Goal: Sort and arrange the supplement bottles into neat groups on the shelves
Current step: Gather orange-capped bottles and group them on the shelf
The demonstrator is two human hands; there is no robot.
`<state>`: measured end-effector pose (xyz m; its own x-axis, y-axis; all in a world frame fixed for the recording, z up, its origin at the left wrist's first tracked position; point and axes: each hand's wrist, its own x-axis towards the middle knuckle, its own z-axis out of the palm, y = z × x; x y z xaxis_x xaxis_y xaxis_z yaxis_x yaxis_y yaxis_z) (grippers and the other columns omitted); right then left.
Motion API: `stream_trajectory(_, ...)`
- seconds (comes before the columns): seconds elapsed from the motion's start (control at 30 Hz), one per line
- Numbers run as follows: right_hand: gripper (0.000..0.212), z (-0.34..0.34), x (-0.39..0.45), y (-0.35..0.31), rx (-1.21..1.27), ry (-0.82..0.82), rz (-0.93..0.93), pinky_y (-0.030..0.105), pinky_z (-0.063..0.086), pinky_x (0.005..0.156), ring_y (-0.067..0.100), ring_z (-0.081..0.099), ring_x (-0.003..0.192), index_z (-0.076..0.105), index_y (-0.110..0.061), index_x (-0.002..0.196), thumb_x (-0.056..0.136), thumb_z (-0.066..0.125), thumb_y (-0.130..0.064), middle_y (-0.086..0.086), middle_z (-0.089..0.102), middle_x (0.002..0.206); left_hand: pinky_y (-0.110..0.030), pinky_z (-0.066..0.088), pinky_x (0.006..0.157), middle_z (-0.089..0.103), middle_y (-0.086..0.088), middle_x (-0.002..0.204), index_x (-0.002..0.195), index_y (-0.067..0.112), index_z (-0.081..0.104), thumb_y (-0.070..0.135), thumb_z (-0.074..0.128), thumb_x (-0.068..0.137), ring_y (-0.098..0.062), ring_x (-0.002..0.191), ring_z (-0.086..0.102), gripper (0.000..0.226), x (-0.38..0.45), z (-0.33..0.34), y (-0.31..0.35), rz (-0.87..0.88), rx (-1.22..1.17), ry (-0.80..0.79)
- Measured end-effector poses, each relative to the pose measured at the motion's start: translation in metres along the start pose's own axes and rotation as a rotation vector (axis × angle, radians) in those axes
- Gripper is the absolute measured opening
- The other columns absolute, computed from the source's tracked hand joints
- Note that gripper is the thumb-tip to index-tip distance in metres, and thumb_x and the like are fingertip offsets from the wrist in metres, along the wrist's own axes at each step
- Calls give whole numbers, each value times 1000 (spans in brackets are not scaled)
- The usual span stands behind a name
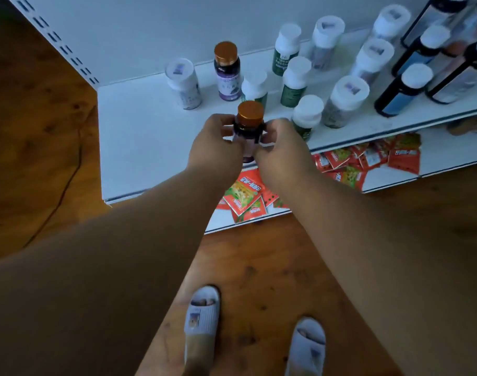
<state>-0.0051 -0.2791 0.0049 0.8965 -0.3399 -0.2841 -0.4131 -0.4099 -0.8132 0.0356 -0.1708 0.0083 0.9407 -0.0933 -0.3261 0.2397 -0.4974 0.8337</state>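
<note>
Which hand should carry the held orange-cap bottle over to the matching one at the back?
Left, probably. The matching orange-cap bottle stands up-left of the held bottle, on the left hand's side, with bare shelf between. The right hand would cross over, near the white-cap bottles.

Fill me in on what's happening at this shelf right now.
A person stands at a white shelf, gripping a dark bottle with an orange cap between the left hand and right hand, near the shelf's front edge. A matching orange-capped bottle stands further back, among white-capped bottles, green-labelled and pale ones. Dark blue-labelled bottles sit at the right. Red sachets lie scattered on the shelf below.
</note>
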Motion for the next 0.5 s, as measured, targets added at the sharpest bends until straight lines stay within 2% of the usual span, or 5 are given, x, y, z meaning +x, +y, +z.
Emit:
stream_trajectory(0.07,30,-16,-29,-9,57,4,-19,34,48,74,17,62,85,52,-19,120,93,63,-25,-6,64,95,-24,51,68,67,13,94,123,28,59,20,54,97,-8,81,65,27,-24,-15,11,-46,-48,-35)
stream_trajectory(0.17,21,-63,-88,-45,138,-50,-24,36,54,72,10,64,78,53,-28,108,91,65,-23,-8,65,84,-42,59,80,72,-3,98,106,30,61,34,52,94,-26,86,72,15,-84,-44,54,-182,-188,-32)
stream_trajectory(0.27,23,-123,-149,-103,296,-144,-29,43,59,78,12,67,82,52,-34,99,90,68,-20,-6,67,97,-29,56,63,72,-12,99,108,22,61,31,48,102,-22,75,72,17,-162,-76,120,-261,-326,-50)
stream_trajectory(0.37,27,-187,-197,-163,396,-170,-79,42,59,78,19,70,84,54,-30,103,89,69,-13,4,69,101,-38,58,80,69,-21,106,117,7,59,21,49,104,-29,88,71,22,-231,-104,184,-188,-671,-188)
stream_trajectory(0.5,29,-249,-226,-224,614,-184,-133,32,53,61,16,66,73,54,-20,116,94,61,-3,8,65,90,-49,54,96,64,-24,111,117,3,58,10,56,94,-38,102,64,24,-265,-139,250,-3,-829,-340)
